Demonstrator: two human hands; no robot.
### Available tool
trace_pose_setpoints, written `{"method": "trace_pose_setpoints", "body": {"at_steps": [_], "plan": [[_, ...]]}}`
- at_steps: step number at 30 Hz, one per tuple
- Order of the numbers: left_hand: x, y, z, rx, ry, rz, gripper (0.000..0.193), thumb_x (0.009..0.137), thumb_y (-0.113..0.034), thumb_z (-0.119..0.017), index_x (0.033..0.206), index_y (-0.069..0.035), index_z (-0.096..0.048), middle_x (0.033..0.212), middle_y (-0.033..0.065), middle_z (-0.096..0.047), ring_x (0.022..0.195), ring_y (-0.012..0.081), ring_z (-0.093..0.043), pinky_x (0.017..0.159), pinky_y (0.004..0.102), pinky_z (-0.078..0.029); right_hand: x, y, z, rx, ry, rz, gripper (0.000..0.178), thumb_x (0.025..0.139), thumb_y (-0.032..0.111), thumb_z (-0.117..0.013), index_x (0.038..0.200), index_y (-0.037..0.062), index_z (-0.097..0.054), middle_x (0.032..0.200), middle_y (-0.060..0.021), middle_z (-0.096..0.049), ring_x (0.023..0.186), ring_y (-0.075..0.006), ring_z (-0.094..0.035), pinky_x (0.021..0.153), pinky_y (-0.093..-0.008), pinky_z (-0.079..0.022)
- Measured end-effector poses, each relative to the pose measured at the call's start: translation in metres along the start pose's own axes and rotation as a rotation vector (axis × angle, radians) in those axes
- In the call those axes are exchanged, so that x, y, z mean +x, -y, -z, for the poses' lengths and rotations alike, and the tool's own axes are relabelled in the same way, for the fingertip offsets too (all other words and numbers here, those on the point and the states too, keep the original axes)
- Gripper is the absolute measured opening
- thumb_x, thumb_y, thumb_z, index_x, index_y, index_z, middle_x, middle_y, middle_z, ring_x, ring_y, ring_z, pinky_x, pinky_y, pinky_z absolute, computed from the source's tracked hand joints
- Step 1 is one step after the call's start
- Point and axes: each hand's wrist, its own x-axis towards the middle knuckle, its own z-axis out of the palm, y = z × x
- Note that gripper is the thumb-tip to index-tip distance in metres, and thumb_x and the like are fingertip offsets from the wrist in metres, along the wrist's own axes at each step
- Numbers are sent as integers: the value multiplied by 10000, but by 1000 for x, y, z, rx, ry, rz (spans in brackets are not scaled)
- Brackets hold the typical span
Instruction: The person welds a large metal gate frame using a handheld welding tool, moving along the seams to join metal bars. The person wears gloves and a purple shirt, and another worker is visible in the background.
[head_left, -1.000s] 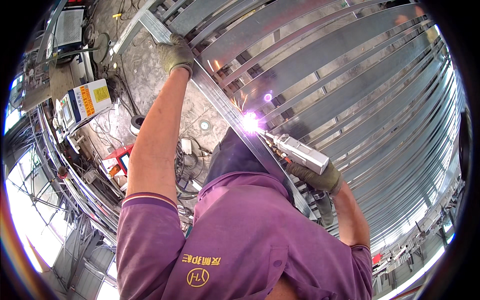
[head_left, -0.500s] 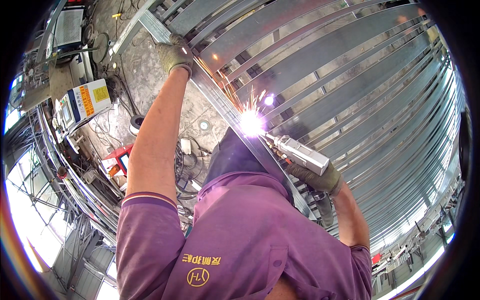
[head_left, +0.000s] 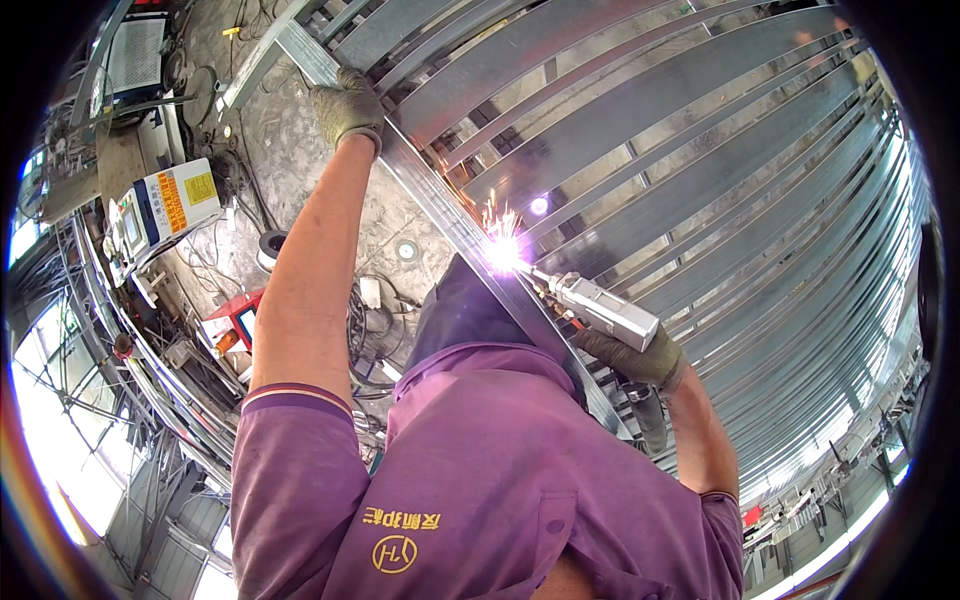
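My left hand point(head_left: 349, 108), in a worn grey-green glove, is closed over the long metal edge rail point(head_left: 432, 188) near its far end. A silver, box-shaped welding torch point(head_left: 606, 308) is gripped in my right hand point(head_left: 645, 362), also gloved, which comes in from the lower right. Its nozzle points left at the seam where the rail meets the flat metal slats point(head_left: 610, 112). A bright white-violet arc point(head_left: 503, 253) burns there and throws orange sparks, hiding the exact joint. Part of the right fingers is covered by the torch body.
Parallel slats spread across the right side, with gaps between them. A white and blue machine box point(head_left: 180, 200) stands at left, near a red case point(head_left: 238, 318). Cables point(head_left: 375, 320) and a dark roll point(head_left: 271, 248) lie on the concrete floor.
The arc's glow is smaller, and the spark spray is shorter, with fewer streaks along the rail toward my left hand. Both hands and the torch stay nearly in place.
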Motion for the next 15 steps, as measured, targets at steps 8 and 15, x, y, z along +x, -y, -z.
{"method": "trace_pose_setpoints", "body": {"at_steps": [8,15], "plan": [[5,3,-2,24,-12,-5,682,1037,-529,-513,1417,38,-521,1355,335,-659,1256,506,-643,1074,541,-492,-3,6,-2,-22,-13,-29,582,933,396,-873,1399,94,-698,1150,-51,-789,1014,-123,-688,878,-302,-572],[1,-2,-1,16,6,8,709,1041,-529,-533,1437,58,-511,1380,330,-647,1277,488,-634,1078,527,-499,-10,4,0,-18,-14,-80,559,947,371,-864,1389,76,-693,1123,-46,-779,1011,-136,-683,889,-306,-563]]}}
